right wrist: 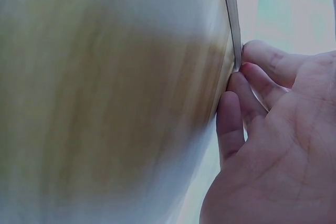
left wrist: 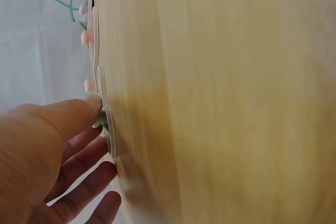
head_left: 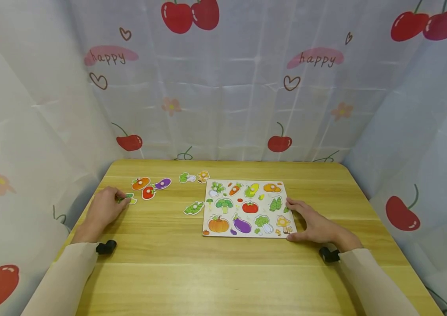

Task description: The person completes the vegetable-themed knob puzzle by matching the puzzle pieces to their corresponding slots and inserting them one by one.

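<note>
My left hand (head_left: 106, 207) is at a green-topped broccoli puzzle piece (head_left: 133, 200) on the left of the table. Thumb and fingers pinch this piece (left wrist: 111, 135) near its middle in the left wrist view; the knob is hidden. My right hand (head_left: 316, 223) rests against the right edge of a vegetable puzzle board (head_left: 231, 235), thumb at the near corner and fingertips higher up. In the right wrist view, the fingertips touch the thin edge of the board (right wrist: 233, 22). Knobbed carrot (head_left: 235, 189) and corn (head_left: 252, 190) pieces sit in the board's top row.
Beyond my left hand lie pumpkin (head_left: 141, 183), tomato (head_left: 148, 192) and eggplant (head_left: 163, 184) pieces. Leafy cabbage (head_left: 187, 177) and mushroom (head_left: 203, 176) pieces lie by the board's upper left corner. A pea pod piece (head_left: 194, 208) lies at its left edge. Patterned curtains (head_left: 223, 96) surround the wooden table (head_left: 191, 281).
</note>
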Tool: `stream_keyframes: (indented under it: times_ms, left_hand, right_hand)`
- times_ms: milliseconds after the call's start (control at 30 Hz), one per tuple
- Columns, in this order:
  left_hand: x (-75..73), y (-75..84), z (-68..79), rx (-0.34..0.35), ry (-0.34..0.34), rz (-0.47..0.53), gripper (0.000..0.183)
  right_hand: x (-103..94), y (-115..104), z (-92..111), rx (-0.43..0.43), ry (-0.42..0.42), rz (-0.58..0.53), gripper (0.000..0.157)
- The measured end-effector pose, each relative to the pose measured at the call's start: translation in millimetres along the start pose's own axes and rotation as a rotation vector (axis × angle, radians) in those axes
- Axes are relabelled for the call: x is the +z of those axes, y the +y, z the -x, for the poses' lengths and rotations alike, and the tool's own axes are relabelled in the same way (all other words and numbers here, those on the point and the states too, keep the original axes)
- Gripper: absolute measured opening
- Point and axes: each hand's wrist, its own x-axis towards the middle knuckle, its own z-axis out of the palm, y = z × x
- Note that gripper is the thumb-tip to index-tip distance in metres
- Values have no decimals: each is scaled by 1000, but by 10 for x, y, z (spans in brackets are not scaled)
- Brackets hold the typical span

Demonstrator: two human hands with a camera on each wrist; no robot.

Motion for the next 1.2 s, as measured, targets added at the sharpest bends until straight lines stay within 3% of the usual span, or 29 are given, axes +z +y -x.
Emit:
stream_keyframes:
  times_ms: [233, 733, 1200]
  left_hand:
    - [-33, 23, 37, 0, -11, -8, 24]
    - [-65, 191, 86, 17, 33, 9, 24]
    - [1, 622, 181, 88, 48, 72, 18]
  right_hand:
    - [7, -20, 23, 6, -6, -2, 119]
    - [-32, -38, 22, 12, -14, 3, 119]
    - [-22, -8, 0, -13, -11, -14, 119]
